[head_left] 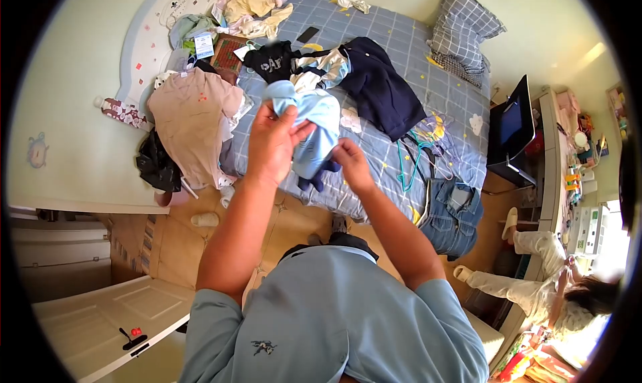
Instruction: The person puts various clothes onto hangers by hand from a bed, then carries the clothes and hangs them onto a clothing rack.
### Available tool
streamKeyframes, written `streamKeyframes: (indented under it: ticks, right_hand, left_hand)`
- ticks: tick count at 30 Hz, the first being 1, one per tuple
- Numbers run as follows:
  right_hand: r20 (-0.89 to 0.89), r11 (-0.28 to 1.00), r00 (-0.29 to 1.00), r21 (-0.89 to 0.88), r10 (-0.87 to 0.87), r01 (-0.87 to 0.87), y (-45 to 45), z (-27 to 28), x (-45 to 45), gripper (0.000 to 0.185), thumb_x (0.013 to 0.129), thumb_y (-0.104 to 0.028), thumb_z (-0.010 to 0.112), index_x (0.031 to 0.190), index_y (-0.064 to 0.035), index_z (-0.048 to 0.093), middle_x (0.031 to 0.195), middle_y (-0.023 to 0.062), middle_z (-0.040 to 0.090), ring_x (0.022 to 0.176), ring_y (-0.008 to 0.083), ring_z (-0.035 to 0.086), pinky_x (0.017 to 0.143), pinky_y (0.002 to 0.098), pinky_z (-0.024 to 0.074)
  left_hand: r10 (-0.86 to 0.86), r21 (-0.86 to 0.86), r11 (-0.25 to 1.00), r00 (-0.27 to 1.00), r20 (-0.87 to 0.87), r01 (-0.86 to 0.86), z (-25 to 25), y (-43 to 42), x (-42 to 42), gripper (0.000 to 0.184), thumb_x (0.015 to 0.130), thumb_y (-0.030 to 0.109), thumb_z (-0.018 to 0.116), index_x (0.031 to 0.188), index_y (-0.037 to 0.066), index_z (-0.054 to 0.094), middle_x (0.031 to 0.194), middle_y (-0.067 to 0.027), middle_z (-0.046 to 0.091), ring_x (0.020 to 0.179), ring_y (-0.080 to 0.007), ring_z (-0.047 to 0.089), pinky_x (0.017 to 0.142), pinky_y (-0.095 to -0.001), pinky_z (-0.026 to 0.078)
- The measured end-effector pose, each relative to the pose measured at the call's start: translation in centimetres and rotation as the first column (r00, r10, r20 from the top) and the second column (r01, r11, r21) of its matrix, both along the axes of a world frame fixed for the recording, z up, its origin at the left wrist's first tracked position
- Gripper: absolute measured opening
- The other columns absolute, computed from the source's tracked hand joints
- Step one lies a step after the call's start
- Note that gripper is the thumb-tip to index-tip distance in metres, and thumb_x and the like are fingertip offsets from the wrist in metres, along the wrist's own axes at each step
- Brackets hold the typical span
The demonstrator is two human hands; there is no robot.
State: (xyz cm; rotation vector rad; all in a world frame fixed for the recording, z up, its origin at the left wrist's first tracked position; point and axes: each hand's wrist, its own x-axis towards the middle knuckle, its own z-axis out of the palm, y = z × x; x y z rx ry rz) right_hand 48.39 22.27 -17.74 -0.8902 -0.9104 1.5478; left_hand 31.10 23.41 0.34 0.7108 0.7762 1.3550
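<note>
A light blue garment (315, 119) hangs bunched between my two hands, above the near edge of the bed. My left hand (273, 139) grips its left side, thumb and fingers closed on the cloth. At its lower right, my right hand (351, 161) pinches the edge. Dark navy cloth (319, 176) shows just beneath the garment; whether it is part of it I cannot tell. Behind lie a black printed garment (271, 61), a white and blue garment (328, 67) and a large navy garment (381, 89) on the bed.
The checked bed (401, 25) holds a phone (308, 35), a pillow (465, 29), hangers (409, 162) and a clothes pile (257, 9). A pink shirt (190, 109) hangs at left, a denim garment (453, 216) at right. Another person (535, 283) is at the right.
</note>
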Motion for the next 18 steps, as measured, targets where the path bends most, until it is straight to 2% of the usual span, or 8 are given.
streamKeyframes:
  ticks: [2, 4, 6, 8, 10, 13, 16, 18]
  right_hand:
    - [-0.048, 0.993, 0.993, -0.037, -0.111, 0.109, 0.1, 2.2, 2.2, 0.016, 0.101, -0.02, 0.055, 0.097, -0.0055, 0.06, 0.081, -0.0046, 0.054, 0.074, 0.0048, 0.048, 0.067, 0.0219, 0.0413]
    - [0.145, 0.976, 0.965, 0.027, -0.219, 0.217, 0.2, 3.8, 4.1, 0.018, 0.102, -0.022, 0.054, 0.096, -0.0059, 0.06, 0.08, -0.005, 0.053, 0.073, 0.004, 0.046, 0.067, 0.0213, 0.0402]
    - [0.172, 0.984, 0.972, 0.1, -0.16, 0.145, 0.2, 5.8, 5.4, 0.019, 0.102, -0.023, 0.054, 0.097, -0.0055, 0.06, 0.081, -0.0056, 0.055, 0.073, 0.0036, 0.047, 0.068, 0.0208, 0.0401]
    - [0.169, 0.994, 0.979, 0.019, -0.111, 0.109, -0.8, 10.5, 5.0, 0.021, 0.102, -0.024, 0.053, 0.1, -0.0052, 0.061, 0.082, -0.0051, 0.057, 0.074, 0.0038, 0.05, 0.069, 0.0206, 0.0413]
    - [0.057, 0.993, 0.994, -0.071, -0.092, 0.096, -1.8, 13.9, 4.5, 0.023, 0.103, -0.025, 0.052, 0.105, -0.0042, 0.063, 0.087, -0.0017, 0.063, 0.078, 0.0072, 0.057, 0.074, 0.0223, 0.0461]
    - [-0.034, 0.996, 0.997, -0.058, -0.064, 0.062, -2.8, 16.4, 3.4, 0.024, 0.102, -0.023, 0.052, 0.108, -0.0035, 0.064, 0.095, 0.0052, 0.068, 0.085, 0.0137, 0.065, 0.08, 0.0281, 0.0518]
    - [-0.057, 0.994, 0.997, -0.095, -0.053, 0.047, -3.5, 17.7, 1.8, 0.022, 0.101, -0.022, 0.053, 0.107, -0.0038, 0.064, 0.095, 0.0056, 0.068, 0.085, 0.0144, 0.065, 0.079, 0.0291, 0.0524]
    - [-0.08, 0.991, 0.994, -0.116, -0.069, 0.06, -3.6, 17.0, 0.8, 0.02, 0.101, -0.021, 0.053, 0.101, -0.0049, 0.063, 0.092, 0.007, 0.068, 0.083, 0.0171, 0.066, 0.078, 0.0308, 0.0536]
  left_hand:
    - [0.115, 0.112, 0.989, 0.983, -0.146, -0.099, 0.5, 0.4, -1.9, 0.025, 0.095, 0.014, 0.064, 0.117, 0.007, 0.054, 0.106, -0.0061, 0.065, 0.095, -0.0211, 0.066, 0.082, -0.0403, 0.059]
    - [0.166, 0.144, 0.979, 0.974, -0.153, -0.145, 1.2, 0.5, -3.7, 0.021, 0.096, 0.013, 0.063, 0.116, 0.007, 0.057, 0.106, -0.0053, 0.065, 0.093, -0.0183, 0.065, 0.081, -0.0387, 0.059]
    - [0.249, 0.202, 0.956, 0.949, -0.191, -0.211, 1.5, 0.5, -4.6, 0.02, 0.097, 0.014, 0.062, 0.115, 0.007, 0.058, 0.108, -0.0042, 0.065, 0.096, -0.0163, 0.065, 0.086, -0.0371, 0.056]
    - [0.227, 0.259, 0.951, 0.952, -0.204, -0.172, 0.4, 0.7, -5.8, 0.022, 0.097, 0.013, 0.061, 0.119, 0.007, 0.06, 0.112, -0.004, 0.065, 0.105, -0.0157, 0.062, 0.098, -0.0341, 0.048]
    - [0.161, 0.299, 0.951, 0.957, -0.243, -0.084, -0.8, 0.5, -6.6, 0.039, 0.097, 0.013, 0.061, 0.134, 0.007, 0.051, 0.118, -0.0067, 0.063, 0.11, -0.0181, 0.061, 0.1, -0.0342, 0.046]
    - [0.097, 0.17, 0.985, 0.931, -0.352, -0.038, -3.1, -1.9, -7.5, 0.073, 0.092, 0.012, 0.07, 0.151, 0.006, 0.027, 0.126, -0.0137, 0.059, 0.108, -0.0174, 0.06, 0.097, -0.0308, 0.047]
    - [0.157, 0.189, 0.979, 0.891, -0.425, -0.083, -6.1, -5.5, -7.1, 0.061, 0.089, 0.018, 0.074, 0.139, 0.004, 0.042, 0.111, -0.0078, 0.061, 0.097, -0.0131, 0.059, 0.089, -0.0277, 0.049]
    - [-0.119, 0.079, 0.985, 0.933, -0.34, 0.154, -7.9, -8.2, -7.3, 0.047, 0.089, 0.023, 0.074, 0.126, 0.004, 0.052, 0.101, -0.0034, 0.061, 0.091, -0.0114, 0.057, 0.085, -0.0252, 0.048]
